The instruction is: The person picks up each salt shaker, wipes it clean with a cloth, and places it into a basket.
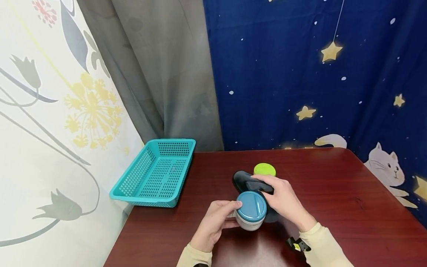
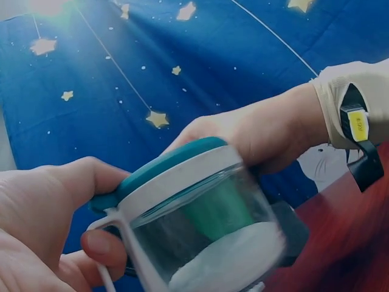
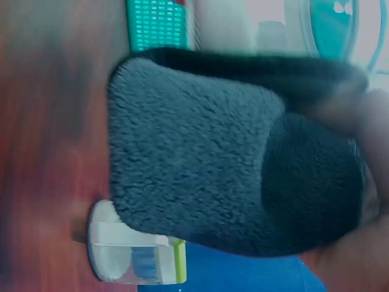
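Together over the tabletop [image 1: 333, 193], left hand [image 1: 213, 222] gripping a blue-lidded jar [image 1: 251, 218], right hand [image 1: 285, 196] pinching a dark pad [image 1: 242, 181] beside it, fleecy face [image 3: 182, 146] shown only by the right wrist view, the jar's clear wall [image 2: 158, 249] by the left.

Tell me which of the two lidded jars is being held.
The blue-lidded jar, gripped in the left hand. The other, the lime-green-lidded jar, stands on the table instead.
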Demonstrator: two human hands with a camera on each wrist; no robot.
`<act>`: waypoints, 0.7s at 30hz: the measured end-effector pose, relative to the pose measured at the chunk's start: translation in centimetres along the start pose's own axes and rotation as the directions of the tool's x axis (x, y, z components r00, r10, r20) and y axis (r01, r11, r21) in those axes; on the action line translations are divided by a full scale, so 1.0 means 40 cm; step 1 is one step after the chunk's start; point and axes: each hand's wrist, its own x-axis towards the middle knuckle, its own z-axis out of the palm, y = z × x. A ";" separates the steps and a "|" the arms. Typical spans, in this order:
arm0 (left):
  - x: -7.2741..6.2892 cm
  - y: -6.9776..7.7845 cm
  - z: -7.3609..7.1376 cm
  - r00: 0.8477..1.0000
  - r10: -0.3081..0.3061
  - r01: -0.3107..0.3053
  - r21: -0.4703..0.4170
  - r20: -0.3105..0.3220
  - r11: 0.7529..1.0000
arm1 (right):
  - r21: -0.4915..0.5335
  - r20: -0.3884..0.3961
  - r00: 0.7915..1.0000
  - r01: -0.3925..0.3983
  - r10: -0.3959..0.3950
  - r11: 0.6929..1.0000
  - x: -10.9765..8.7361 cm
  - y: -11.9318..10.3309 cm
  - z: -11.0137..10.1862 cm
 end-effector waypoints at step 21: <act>-0.004 0.006 -0.009 0.988 -0.056 0.061 -0.024 0.144 0.998 | 0.225 0.406 0.900 0.074 -0.162 0.972 0.019 0.037 -0.022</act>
